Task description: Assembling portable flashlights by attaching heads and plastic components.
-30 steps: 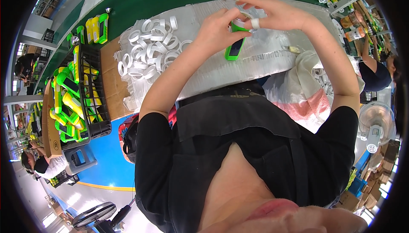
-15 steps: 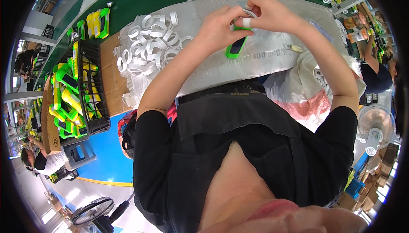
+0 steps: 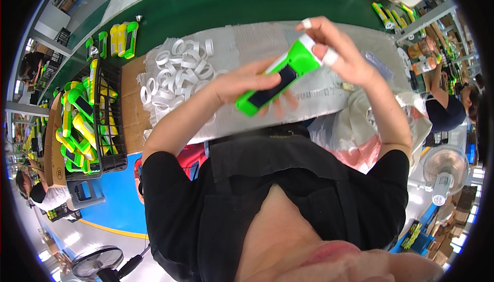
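Note:
A green flashlight [image 3: 301, 58] with a dark panel on its side is held tilted over the padded work surface, head end up and to the right. My left hand [image 3: 252, 83] is wrapped round its body, thumb across the dark panel. At the head end sits a white ring [image 3: 307, 42]. My right hand [image 3: 342, 58] curls its fingers and thumb about that end; white wraps cover two of its fingertips. Loose white rings [image 3: 180, 71] lie in a heap on the left of the padding.
A black crate [image 3: 110, 122] full of green and yellow flashlights stands at the left. More flashlights [image 3: 123, 40] lie on the green bench [image 3: 247, 6] behind. A white sack [image 3: 355, 127] is at the right near my elbow. Co-workers are at both sides, one person's arm [image 3: 436, 83] reaching in at right.
The flashlight has been lifted off the padding and tilted, coming nearer to me. My left hand now grips its body, and my right hand has moved right and down, around the head end.

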The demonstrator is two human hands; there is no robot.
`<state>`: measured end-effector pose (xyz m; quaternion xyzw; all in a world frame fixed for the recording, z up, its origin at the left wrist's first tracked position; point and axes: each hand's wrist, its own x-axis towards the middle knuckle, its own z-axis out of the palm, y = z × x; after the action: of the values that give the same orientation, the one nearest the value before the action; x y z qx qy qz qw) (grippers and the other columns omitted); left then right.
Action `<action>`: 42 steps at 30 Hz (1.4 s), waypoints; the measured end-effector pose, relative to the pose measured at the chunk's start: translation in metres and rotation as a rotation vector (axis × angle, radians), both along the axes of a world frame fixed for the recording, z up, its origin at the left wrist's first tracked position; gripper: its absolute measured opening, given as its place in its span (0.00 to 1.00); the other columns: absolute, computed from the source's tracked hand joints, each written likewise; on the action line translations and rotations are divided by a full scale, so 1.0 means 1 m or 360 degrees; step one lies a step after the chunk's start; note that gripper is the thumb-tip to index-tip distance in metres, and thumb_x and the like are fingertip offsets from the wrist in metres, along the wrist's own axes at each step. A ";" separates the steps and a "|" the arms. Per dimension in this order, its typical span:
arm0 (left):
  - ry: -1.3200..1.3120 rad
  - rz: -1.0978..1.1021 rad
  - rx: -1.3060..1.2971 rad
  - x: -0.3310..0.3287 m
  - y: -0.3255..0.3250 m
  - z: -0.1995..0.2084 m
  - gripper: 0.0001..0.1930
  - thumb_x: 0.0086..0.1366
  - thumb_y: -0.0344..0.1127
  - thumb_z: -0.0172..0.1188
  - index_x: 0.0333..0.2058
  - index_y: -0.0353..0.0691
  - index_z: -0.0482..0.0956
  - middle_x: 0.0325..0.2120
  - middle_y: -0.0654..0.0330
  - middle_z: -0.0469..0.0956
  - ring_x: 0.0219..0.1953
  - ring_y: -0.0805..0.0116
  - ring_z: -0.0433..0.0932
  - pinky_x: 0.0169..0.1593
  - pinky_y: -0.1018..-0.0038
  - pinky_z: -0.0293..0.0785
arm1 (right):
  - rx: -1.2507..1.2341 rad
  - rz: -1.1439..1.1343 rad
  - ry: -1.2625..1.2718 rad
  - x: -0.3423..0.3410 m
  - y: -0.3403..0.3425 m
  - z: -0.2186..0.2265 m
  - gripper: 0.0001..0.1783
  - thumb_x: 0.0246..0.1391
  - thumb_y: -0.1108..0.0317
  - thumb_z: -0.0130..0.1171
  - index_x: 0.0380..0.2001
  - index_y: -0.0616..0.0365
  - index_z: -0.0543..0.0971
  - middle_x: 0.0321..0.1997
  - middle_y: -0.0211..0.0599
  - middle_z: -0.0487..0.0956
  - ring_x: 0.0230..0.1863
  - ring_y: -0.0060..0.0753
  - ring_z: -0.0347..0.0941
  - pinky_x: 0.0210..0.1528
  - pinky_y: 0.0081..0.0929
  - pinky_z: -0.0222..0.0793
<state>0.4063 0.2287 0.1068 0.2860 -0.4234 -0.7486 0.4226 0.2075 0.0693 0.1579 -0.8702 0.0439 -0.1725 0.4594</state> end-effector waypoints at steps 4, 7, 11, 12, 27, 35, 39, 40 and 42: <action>-0.1307 0.0639 -0.0548 0.014 -0.032 -0.014 0.26 0.61 0.44 0.63 0.53 0.40 0.67 0.22 0.60 0.76 0.18 0.72 0.76 0.21 0.73 0.72 | -0.0512 -0.0577 0.0144 0.037 -0.020 -0.048 0.27 0.65 0.42 0.35 0.48 0.51 0.71 0.38 0.49 0.79 0.45 0.55 0.75 0.44 0.39 0.70; -0.1562 0.0627 -0.0377 0.027 -0.064 -0.027 0.26 0.59 0.46 0.62 0.52 0.38 0.68 0.24 0.58 0.77 0.18 0.70 0.76 0.22 0.72 0.72 | -0.0290 -0.0654 0.0076 0.064 -0.068 -0.107 0.30 0.65 0.42 0.36 0.52 0.59 0.70 0.44 0.40 0.78 0.47 0.37 0.73 0.51 0.32 0.67; -0.1575 0.0567 -0.0192 0.054 -0.079 -0.024 0.33 0.58 0.52 0.64 0.58 0.41 0.67 0.28 0.56 0.78 0.22 0.70 0.78 0.26 0.72 0.73 | 0.0252 -0.0476 0.0104 0.091 -0.089 -0.110 0.31 0.63 0.44 0.42 0.56 0.58 0.70 0.45 0.33 0.76 0.38 0.29 0.72 0.41 0.28 0.69; -0.1591 0.0542 -0.0202 0.061 -0.081 -0.020 0.34 0.58 0.53 0.65 0.57 0.39 0.67 0.30 0.54 0.80 0.25 0.68 0.80 0.29 0.71 0.75 | 0.0259 -0.0448 0.0106 0.099 -0.093 -0.105 0.31 0.63 0.44 0.42 0.56 0.58 0.70 0.45 0.33 0.76 0.38 0.29 0.72 0.41 0.28 0.69; -0.3744 0.1512 0.0826 0.360 0.015 -0.110 0.29 0.59 0.55 0.63 0.57 0.55 0.69 0.49 0.52 0.73 0.51 0.53 0.76 0.47 0.60 0.78 | -0.0685 -0.2099 0.0737 0.031 -0.416 -0.210 0.35 0.60 0.36 0.42 0.61 0.48 0.65 0.56 0.50 0.76 0.54 0.55 0.74 0.54 0.48 0.68; -0.2715 0.1836 0.0360 0.333 -0.023 -0.100 0.37 0.54 0.53 0.68 0.61 0.50 0.66 0.45 0.49 0.79 0.46 0.54 0.79 0.49 0.63 0.76 | -0.0411 -0.0765 -0.0366 0.119 -0.331 -0.195 0.21 0.67 0.63 0.48 0.57 0.64 0.71 0.55 0.45 0.76 0.53 0.39 0.75 0.53 0.28 0.70; -0.2194 0.1609 -0.0299 0.232 -0.043 -0.074 0.36 0.52 0.55 0.68 0.58 0.50 0.68 0.36 0.49 0.79 0.40 0.54 0.79 0.43 0.66 0.76 | 0.0509 -0.0315 0.0097 0.195 -0.164 -0.143 0.24 0.67 0.58 0.48 0.60 0.62 0.68 0.56 0.44 0.76 0.56 0.37 0.73 0.58 0.30 0.68; -0.2159 0.1511 -0.0509 0.196 -0.052 -0.063 0.35 0.53 0.53 0.68 0.58 0.52 0.68 0.35 0.50 0.78 0.40 0.54 0.78 0.44 0.66 0.75 | 0.0882 -0.0416 0.0178 0.196 -0.123 -0.121 0.27 0.67 0.56 0.49 0.61 0.64 0.66 0.56 0.46 0.75 0.56 0.37 0.73 0.59 0.32 0.67; -0.2045 0.1429 -0.0866 0.141 -0.049 -0.061 0.34 0.54 0.50 0.67 0.58 0.53 0.67 0.35 0.50 0.76 0.41 0.53 0.76 0.44 0.64 0.75 | 0.1389 -0.0383 0.0187 0.201 -0.089 -0.115 0.34 0.64 0.48 0.51 0.61 0.66 0.65 0.55 0.50 0.75 0.56 0.38 0.73 0.60 0.35 0.67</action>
<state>0.5472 0.1798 0.0463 0.6876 -0.5941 -0.0709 0.4115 0.4090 -0.0195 0.0432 -0.5922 0.2392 -0.1404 0.7565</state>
